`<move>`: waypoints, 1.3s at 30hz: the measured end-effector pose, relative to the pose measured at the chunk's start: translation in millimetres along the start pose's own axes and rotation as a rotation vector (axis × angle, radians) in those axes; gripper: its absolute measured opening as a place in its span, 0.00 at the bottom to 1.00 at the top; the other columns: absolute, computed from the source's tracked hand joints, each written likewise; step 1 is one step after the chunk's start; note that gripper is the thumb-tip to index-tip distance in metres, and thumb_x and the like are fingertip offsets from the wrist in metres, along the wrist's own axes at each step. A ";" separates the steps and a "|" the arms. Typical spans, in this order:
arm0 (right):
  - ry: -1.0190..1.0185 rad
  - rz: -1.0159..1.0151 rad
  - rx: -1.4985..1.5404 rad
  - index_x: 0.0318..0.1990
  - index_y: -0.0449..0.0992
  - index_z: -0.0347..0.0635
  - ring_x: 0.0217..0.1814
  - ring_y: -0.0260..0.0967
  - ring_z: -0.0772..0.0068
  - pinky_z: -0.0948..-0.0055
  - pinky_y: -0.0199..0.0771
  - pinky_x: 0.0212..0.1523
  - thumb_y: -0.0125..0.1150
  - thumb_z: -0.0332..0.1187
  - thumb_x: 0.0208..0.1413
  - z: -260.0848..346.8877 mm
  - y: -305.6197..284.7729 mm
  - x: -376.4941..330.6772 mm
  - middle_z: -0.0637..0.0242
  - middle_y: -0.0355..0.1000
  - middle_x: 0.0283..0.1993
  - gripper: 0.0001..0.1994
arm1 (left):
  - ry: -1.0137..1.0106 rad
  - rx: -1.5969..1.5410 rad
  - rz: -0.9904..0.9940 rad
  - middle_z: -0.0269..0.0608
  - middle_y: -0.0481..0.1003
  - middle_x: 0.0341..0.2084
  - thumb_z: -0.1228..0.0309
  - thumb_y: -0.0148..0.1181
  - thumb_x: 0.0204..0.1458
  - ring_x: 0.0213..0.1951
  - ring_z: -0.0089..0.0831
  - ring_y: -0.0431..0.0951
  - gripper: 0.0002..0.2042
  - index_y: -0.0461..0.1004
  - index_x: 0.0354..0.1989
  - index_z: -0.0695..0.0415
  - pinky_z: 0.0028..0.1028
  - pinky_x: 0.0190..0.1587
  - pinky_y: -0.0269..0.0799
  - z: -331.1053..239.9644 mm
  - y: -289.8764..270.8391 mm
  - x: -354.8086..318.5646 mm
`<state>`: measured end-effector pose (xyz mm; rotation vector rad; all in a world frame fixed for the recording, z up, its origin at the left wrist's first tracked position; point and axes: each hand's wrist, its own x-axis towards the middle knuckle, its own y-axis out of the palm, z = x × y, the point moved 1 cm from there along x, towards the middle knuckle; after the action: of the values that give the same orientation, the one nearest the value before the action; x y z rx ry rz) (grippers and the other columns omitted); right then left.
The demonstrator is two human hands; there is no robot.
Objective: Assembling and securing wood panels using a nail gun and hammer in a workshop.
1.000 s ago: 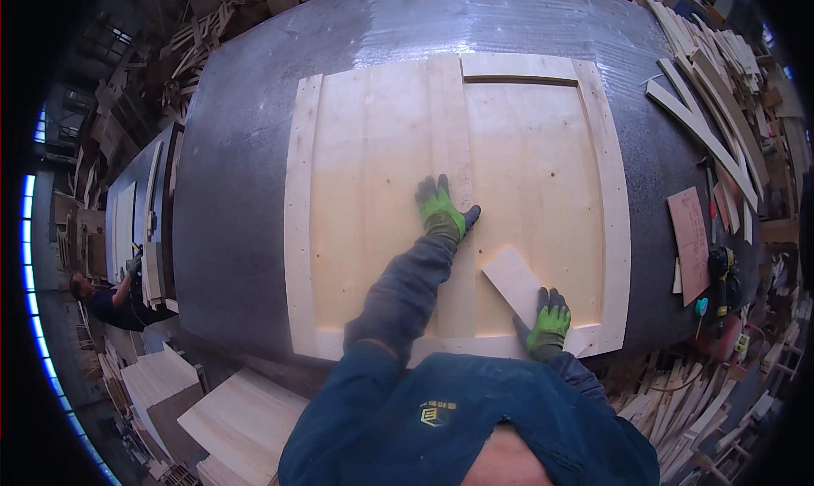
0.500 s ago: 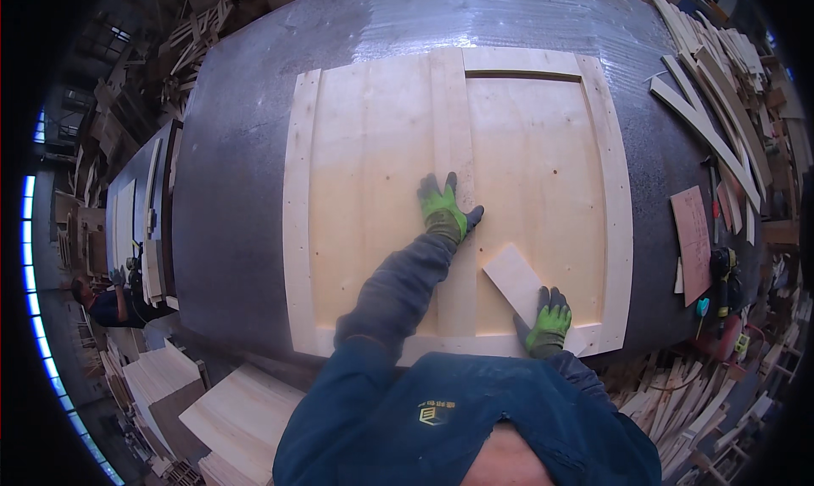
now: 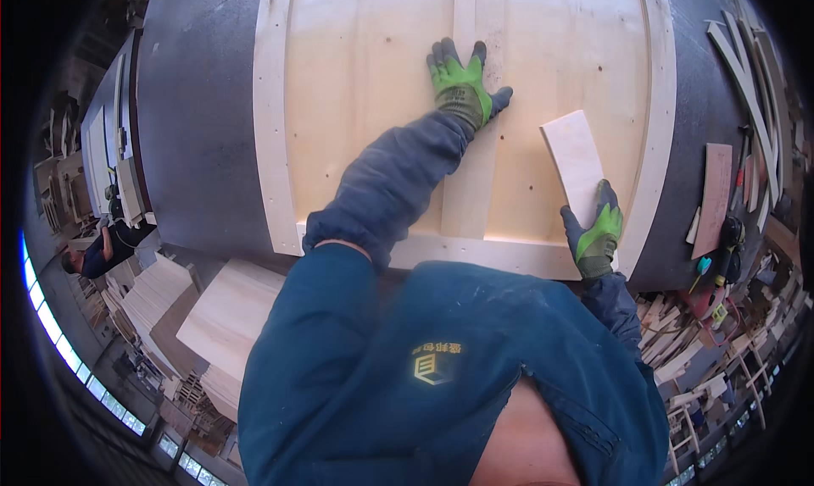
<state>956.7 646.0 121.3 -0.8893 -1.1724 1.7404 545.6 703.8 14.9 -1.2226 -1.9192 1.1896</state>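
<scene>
A pale plywood panel (image 3: 356, 130) framed with wooden strips lies on a dark table, a flat slat (image 3: 465, 189) running up its middle. My left hand (image 3: 462, 83), in a green and grey glove, rests on the slat with its fingers spread. It holds nothing. My right hand (image 3: 596, 238), gloved alike, grips the lower end of a short pale board (image 3: 574, 155), thumb on its left edge and fingers at its right. The board slants over the panel's right half. Whether it touches the panel I cannot tell.
The dark table (image 3: 199, 138) extends left and right of the panel. At its right lie a reddish board (image 3: 712, 199), long wooden strips (image 3: 736, 92) and a power tool (image 3: 731, 240). Stacked boards (image 3: 233, 308) stand lower left. Another person (image 3: 106, 250) works at the far left.
My view has tilted, so the panel sits higher in the picture. The short board has turned more upright in my right hand. My left hand stays spread on the middle slat.
</scene>
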 end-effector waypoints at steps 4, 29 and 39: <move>-0.218 -0.165 0.046 0.92 0.65 0.34 0.84 0.70 0.24 0.32 0.69 0.87 0.91 0.46 0.60 38.2 -20.7 152.5 0.34 0.69 0.89 0.57 | -0.052 -0.036 0.099 0.88 0.46 0.92 0.31 0.78 0.59 0.93 0.85 0.41 0.62 0.61 0.97 0.51 0.74 0.94 0.30 18.4 13.4 -18.6; -0.711 0.020 -0.182 0.96 0.67 0.60 1.05 0.44 0.30 0.24 0.35 1.01 0.66 0.48 0.79 448.4 207.2 688.0 0.46 0.54 1.02 0.40 | -0.013 -0.144 0.136 0.93 0.49 0.90 0.36 0.76 0.66 0.90 0.95 0.47 0.53 0.69 0.93 0.56 0.86 0.88 0.43 10.9 20.0 21.5; -0.478 -0.050 -0.020 0.88 0.75 0.46 1.01 0.50 0.23 0.13 0.42 0.95 0.78 0.59 0.71 349.1 139.3 556.9 0.39 0.61 0.97 0.45 | -0.083 -0.067 0.082 0.89 0.50 0.91 0.35 0.80 0.63 0.91 0.91 0.48 0.54 0.71 0.92 0.55 0.81 0.91 0.41 6.6 9.6 26.9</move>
<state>391.7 1000.7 42.2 -0.4562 -1.5022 1.9623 532.7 727.5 3.4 -1.3172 -2.0011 1.2445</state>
